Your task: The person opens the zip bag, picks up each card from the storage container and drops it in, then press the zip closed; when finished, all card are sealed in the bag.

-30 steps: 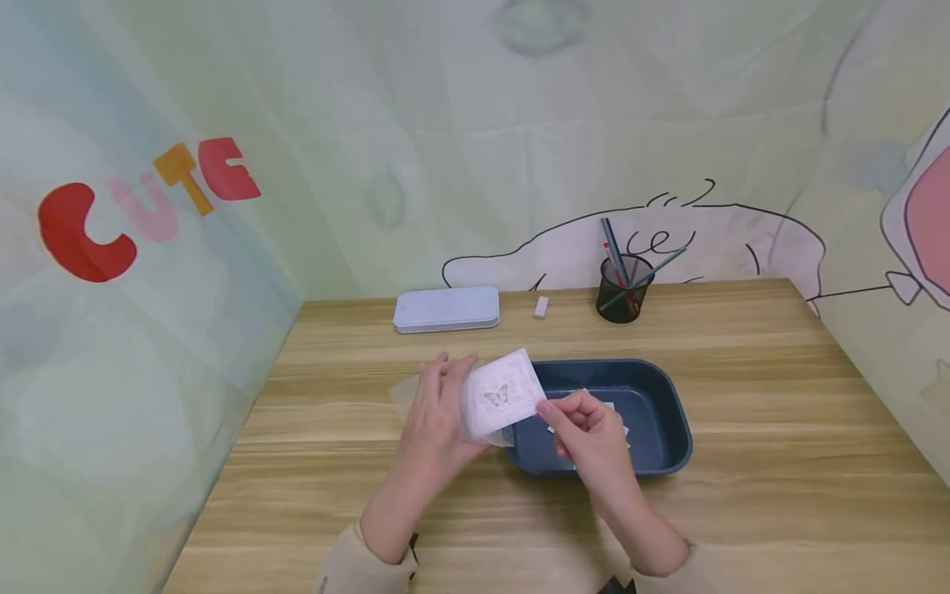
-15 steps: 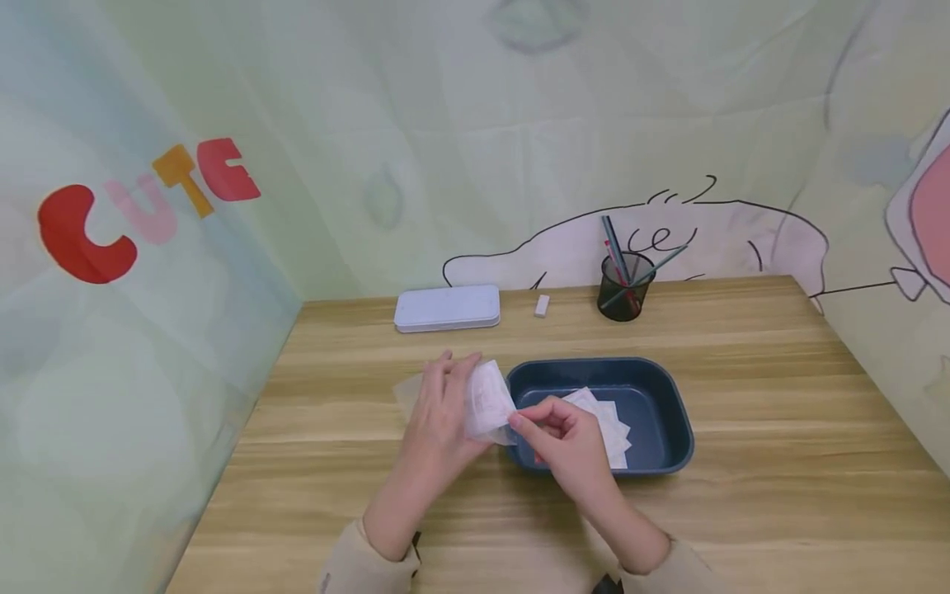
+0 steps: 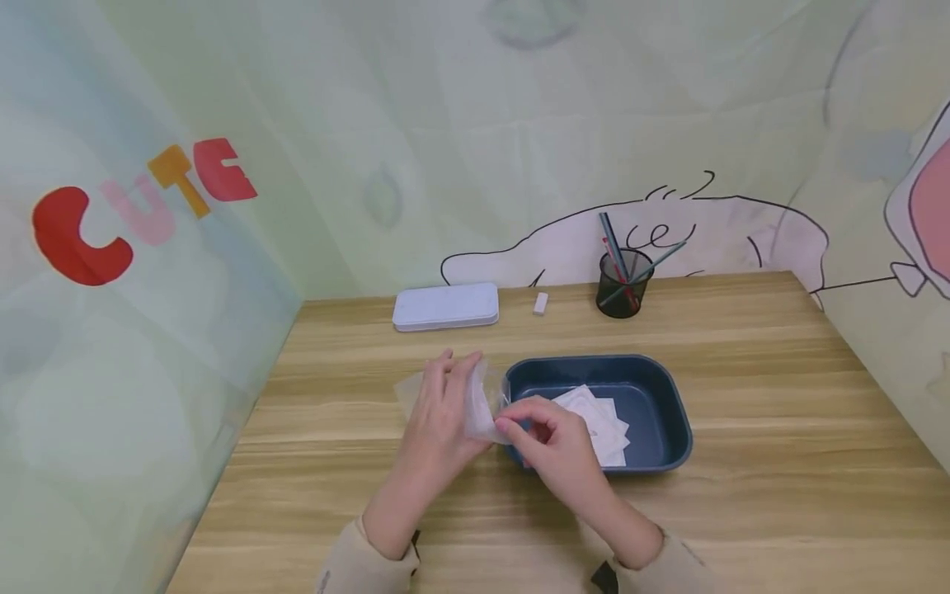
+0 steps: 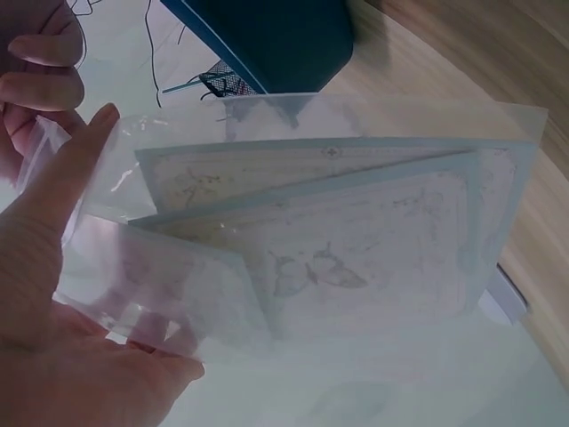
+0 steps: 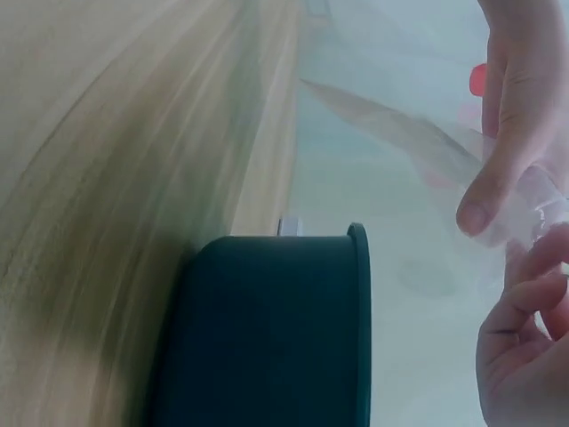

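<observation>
The left hand (image 3: 438, 421) holds a clear plastic bag (image 4: 373, 116), with the thumb on one side and the fingers on the other. The bag is up in the air over the wooden table (image 3: 779, 412). Paper cards show through it, and one butterfly card (image 4: 316, 271) has a butterfly on it. The right hand (image 3: 552, 445), at 4 o'clock from the bag, makes a small pinch on a bent white card (image 3: 478, 404) at the bag's mouth.

From the bag, the blue tray (image 3: 656, 379) is at 3 o'clock, just beside it. White paper squares (image 3: 594, 421) lie in the tray in a messy pile. The pale pencil case (image 3: 445, 307) is at 11 o'clock, the little white eraser (image 3: 541, 304) at 1 o'clock, and the black mesh cup (image 3: 622, 289) at 2 o'clock, with pencils (image 3: 613, 247) poking out.
</observation>
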The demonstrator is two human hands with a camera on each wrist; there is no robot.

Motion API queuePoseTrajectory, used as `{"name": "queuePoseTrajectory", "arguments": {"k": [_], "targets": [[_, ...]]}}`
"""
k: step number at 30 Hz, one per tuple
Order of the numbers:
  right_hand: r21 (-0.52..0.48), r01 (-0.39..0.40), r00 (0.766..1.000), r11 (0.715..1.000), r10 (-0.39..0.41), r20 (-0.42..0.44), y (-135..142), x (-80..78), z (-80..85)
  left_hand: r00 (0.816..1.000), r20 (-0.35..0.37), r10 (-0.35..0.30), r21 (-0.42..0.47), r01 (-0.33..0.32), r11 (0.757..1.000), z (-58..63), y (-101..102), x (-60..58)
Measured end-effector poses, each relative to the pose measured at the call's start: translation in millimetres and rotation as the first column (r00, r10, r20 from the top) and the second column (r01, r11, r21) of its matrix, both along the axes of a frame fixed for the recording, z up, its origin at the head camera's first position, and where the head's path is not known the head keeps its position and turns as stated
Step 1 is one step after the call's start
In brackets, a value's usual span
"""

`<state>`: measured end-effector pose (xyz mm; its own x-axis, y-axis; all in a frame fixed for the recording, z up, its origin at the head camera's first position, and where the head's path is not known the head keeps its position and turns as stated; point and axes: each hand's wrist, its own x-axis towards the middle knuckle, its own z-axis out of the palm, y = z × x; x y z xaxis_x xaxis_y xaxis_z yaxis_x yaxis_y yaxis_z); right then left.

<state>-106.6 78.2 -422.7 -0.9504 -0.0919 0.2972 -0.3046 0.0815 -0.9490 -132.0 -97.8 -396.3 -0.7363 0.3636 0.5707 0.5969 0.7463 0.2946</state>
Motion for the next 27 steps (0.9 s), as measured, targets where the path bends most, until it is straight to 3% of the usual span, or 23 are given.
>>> {"name": "queuePoseTrajectory", "arguments": {"k": [4,7,9,12,14,17,20,27], "targets": [[0.091,0.087,0.996,0.992,-0.085,-0.03,20.0,-11.7,3.6,1.0,0.024,0.007,-0.001,-0.007,1.0,1.4,0.3,-0.3],[0.282,0.141,0.989,0.949,-0.147,0.001,45.1,-24.8,3.7,0.998,0.054,0.019,-0.002,-0.019,1.0,1.9,-0.6,0.4],[0.461,0.096,0.989,0.882,-0.137,0.057,61.1,-32.8,1.1,0.997,0.07,0.029,0.0,-0.029,1.0,1.7,-1.8,0.8],[0.65,-0.063,0.982,0.757,-0.07,0.177,78.7,-42.2,-6.5,0.996,0.082,0.038,0.001,-0.038,0.999,1.4,-3.4,0.8],[0.712,-0.155,0.97,0.685,-0.033,0.243,85.8,-47.0,-12.3,0.995,0.087,0.04,0.004,-0.041,0.999,1.2,-4.3,0.9],[0.752,-0.222,0.955,0.62,-0.018,0.296,92.5,-53.5,-20.9,0.995,0.093,0.039,0.004,-0.04,0.999,0.9,-4.8,0.9],[0.764,-0.255,0.944,0.593,-0.018,0.329,96.1,-58.7,-28.1,0.995,0.094,0.038,0.005,-0.038,0.999,0.9,-5.0,1.3],[0.755,-0.279,0.923,0.593,-0.052,0.382,99.0,-65.3,-37.6,0.996,0.076,0.038,0.009,-0.039,0.999,0.2,-5.4,1.4]]}}
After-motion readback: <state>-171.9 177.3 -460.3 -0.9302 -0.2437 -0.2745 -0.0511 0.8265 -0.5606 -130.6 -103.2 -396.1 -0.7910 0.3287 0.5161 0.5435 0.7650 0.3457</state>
